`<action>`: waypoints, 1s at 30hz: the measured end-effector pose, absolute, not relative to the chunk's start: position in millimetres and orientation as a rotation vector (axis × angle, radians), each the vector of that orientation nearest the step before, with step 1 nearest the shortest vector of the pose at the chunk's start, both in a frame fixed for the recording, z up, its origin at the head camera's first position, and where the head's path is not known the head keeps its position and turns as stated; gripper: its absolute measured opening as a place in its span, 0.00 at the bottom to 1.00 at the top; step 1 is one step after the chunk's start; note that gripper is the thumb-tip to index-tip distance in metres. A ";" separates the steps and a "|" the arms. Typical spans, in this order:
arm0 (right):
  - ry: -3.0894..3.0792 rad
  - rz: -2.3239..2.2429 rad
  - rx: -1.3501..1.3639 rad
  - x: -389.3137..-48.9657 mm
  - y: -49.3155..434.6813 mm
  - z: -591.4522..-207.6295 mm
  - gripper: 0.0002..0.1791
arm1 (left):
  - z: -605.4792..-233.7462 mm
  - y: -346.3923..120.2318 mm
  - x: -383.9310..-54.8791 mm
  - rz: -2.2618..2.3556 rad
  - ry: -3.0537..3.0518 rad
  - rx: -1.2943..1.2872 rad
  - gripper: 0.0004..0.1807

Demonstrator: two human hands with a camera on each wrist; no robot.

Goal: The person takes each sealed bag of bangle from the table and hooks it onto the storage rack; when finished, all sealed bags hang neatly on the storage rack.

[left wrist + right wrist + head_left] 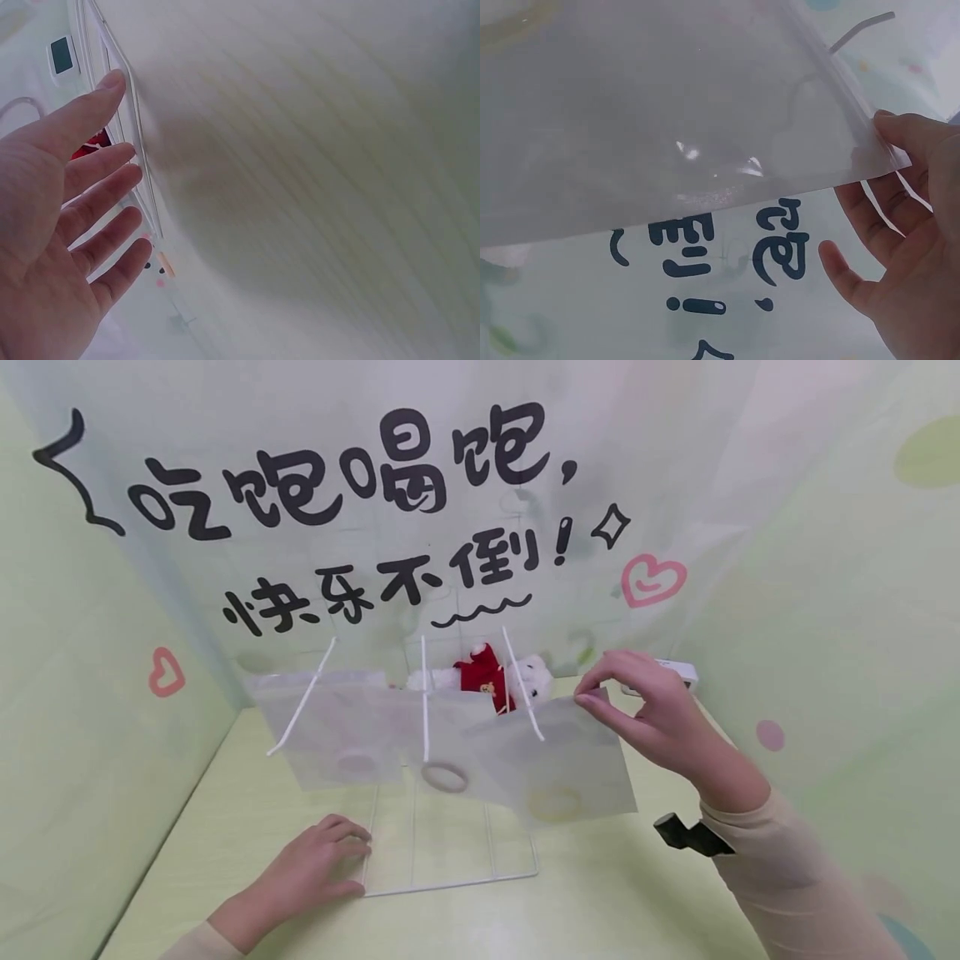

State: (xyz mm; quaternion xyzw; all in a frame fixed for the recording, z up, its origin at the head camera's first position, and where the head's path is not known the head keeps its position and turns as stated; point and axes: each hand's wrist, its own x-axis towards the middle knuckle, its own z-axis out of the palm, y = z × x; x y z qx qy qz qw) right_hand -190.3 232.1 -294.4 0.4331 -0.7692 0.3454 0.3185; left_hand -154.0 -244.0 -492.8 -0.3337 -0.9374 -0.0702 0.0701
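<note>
In the head view, a white wire rack (452, 887) with prongs pointing toward me stands on the table. My right hand (660, 718) pinches the top right corner of a clear plastic bag (577, 760) at the right prong; a yellowish ring (555, 802) shows in it. The right wrist view shows thumb and fingers on the bag's corner (885, 154). A middle bag holds a greyish ring (445, 777), and a left bag (330, 727) hangs by the left prong. My left hand (307, 868) touches the left side of the rack's base, fingers extended in the left wrist view (82, 187).
Behind the rack lies a white plush toy (532, 678) in red clothing. A small white device (678, 675) stands at the back right, behind my right hand. Printed curtains (90, 602) enclose the table (600, 885) at the back and sides.
</note>
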 end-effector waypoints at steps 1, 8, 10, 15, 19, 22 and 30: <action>-2.032 0.900 1.120 -193.2 231.0 -295.2 0.14 | -492.7 -244.1 -153.6 -0.214 -2.819 -1.003 0.26; -2.045 0.870 1.034 -212.8 225.9 -301.6 0.12 | -494.6 -244.2 -151.2 -0.222 -2.820 -0.990 0.25; -2.038 0.870 1.024 -219.2 225.1 -303.7 0.11 | -495.0 -244.5 -151.2 -0.217 -2.815 -0.991 0.25; -2.029 0.906 1.019 -235.0 224.3 -309.4 0.10 | -495.4 -245.2 -151.3 -0.206 -2.810 -0.995 0.25; -2.035 0.917 0.995 -242.7 225.8 -312.5 0.10 | -496.5 -245.6 -150.9 -0.215 -2.804 -0.996 0.25; -2.054 0.923 0.944 -242.1 231.3 -314.5 0.09 | -497.4 -245.0 -151.8 -0.222 -2.796 -1.003 0.25; -2.054 0.931 0.825 -225.6 259.8 -329.8 0.16 | -499.5 -242.1 -152.5 -0.235 -2.775 -1.018 0.24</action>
